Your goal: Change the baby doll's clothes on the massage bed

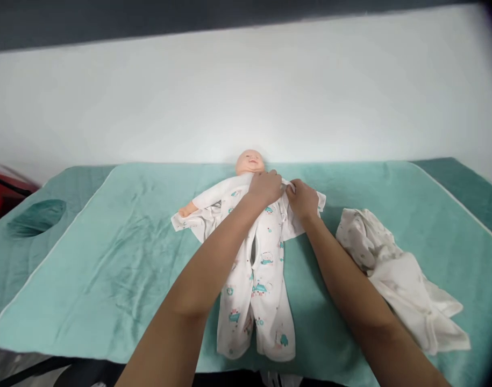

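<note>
A baby doll [249,159] lies on its back, head toward the wall, with a white printed baby romper [265,269] spread over its trunk and legs. The doll's arm on the left, in a plain white sleeve, stretches out over a printed flap of cloth. My left hand [265,187] is closed at the romper's neckline, just below the doll's chin. Beside it, my right hand [302,199] pinches the white cloth at the shoulder on the right. The doll's other arm is hidden behind my hands and the fabric.
A crumpled white garment [407,290] lies to the right of my right forearm. Under everything is a teal sheet [108,258] on a padded bed with a hole [36,217] at the left. A white wall [246,97] rises behind, and a red object [6,196] stands at the far left.
</note>
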Available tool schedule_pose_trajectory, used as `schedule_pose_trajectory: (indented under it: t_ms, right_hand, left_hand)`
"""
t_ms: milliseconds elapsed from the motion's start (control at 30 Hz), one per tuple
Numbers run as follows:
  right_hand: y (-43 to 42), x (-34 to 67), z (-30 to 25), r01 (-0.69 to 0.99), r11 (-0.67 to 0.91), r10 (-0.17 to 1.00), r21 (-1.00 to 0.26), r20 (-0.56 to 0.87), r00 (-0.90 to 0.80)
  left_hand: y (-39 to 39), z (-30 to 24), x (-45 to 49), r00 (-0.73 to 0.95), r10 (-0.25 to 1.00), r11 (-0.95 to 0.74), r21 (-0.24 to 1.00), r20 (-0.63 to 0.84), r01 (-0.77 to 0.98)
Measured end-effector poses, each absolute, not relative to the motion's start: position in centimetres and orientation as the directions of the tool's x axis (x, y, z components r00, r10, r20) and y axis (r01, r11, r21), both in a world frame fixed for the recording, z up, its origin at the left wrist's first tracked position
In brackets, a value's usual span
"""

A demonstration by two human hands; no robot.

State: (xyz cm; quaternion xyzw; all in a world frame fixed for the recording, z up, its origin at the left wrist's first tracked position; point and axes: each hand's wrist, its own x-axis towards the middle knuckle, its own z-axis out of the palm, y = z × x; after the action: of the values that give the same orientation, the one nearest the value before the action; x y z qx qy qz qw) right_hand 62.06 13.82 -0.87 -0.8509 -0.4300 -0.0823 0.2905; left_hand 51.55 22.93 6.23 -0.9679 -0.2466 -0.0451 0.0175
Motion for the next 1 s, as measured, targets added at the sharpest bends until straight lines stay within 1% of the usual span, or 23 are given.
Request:
schedule_pose_trajectory:
  t_ms: [133, 267, 367, 500, 667, 733, 833, 1000]
  right_hand:
    - [13.8, 62.6, -0.8, 0.735, -0.481, 0.669, -0.477, 0.343, 0.660]
    - [13.7, 62.9, -0.9, 0.718, -0.479, 0.661, -0.504, 0.331, 0.673]
    - [13.6, 62.9, -1.1, 0.691, -0.492, 0.652, -0.529, 0.302, 0.696]
    - [13.7, 62.7, -1.5, 0.671, -0.484, 0.648, -0.561, 0.285, 0.706]
    - [13.8, 62.9, -1.6, 0.675, -0.447, 0.672, -0.587, 0.278, 0.687]
    - [13.7, 63.1, -1.6, 0.639, -0.403, 0.666, -0.656, 0.269, 0.696]
    - [13.4, 63.6, -1.6, 0.537, -0.310, 0.648, -0.785, 0.239, 0.723]
    - [13.2, 64.9, -2.3, 0.420, -0.228, 0.597, -0.878, 0.215, 0.773]
  left_hand:
    - [22.9, 6.0, 51.9, 0.852, 0.517, -0.849, -0.078, 0.080, 0.523]
    - [23.4, 6.8, 49.7, 0.842, 0.539, -0.838, -0.088, 0.028, 0.539]
    - [23.5, 6.8, 48.9, 0.835, 0.551, -0.828, -0.126, -0.006, 0.546]
    - [22.6, 5.1, 50.5, 0.855, 0.519, -0.842, -0.166, 0.011, 0.513]
    - [22.0, 4.0, 52.5, 0.872, 0.489, -0.860, -0.190, -0.034, 0.474]
    - [22.4, 4.5, 52.0, 0.878, 0.478, -0.862, -0.206, -0.030, 0.462]
    - [23.0, 6.1, 50.7, 0.894, 0.447, -0.872, -0.235, -0.025, 0.430]
    - [23.6, 9.1, 48.6, 0.894, 0.447, -0.857, -0.287, 0.000, 0.428]
